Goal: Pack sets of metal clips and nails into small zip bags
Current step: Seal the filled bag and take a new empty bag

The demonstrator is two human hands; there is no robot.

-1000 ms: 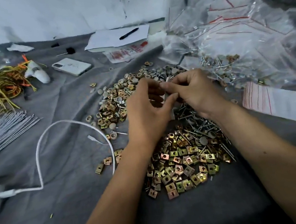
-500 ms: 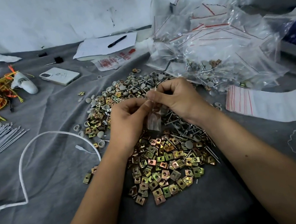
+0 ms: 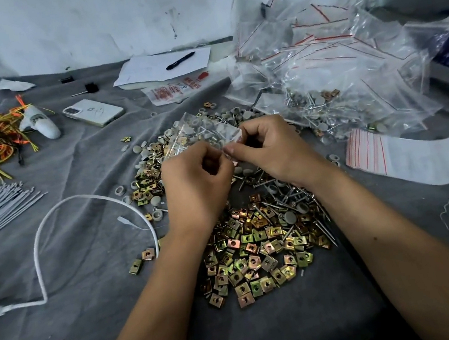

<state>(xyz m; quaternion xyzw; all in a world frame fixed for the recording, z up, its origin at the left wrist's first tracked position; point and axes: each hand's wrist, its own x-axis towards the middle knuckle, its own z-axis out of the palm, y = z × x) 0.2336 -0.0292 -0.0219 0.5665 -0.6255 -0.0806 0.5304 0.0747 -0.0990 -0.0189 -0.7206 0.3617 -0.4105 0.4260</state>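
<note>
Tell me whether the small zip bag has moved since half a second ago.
Yes. The small zip bag hung below both hands over the nails; now it lies flat beyond the fingers, above the grey caps.

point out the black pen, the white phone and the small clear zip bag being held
black pen point(image 3: 181, 60), head view, middle of its barrel
white phone point(image 3: 93, 112), head view, centre of its back
small clear zip bag point(image 3: 207, 132), head view, its clear middle
</note>
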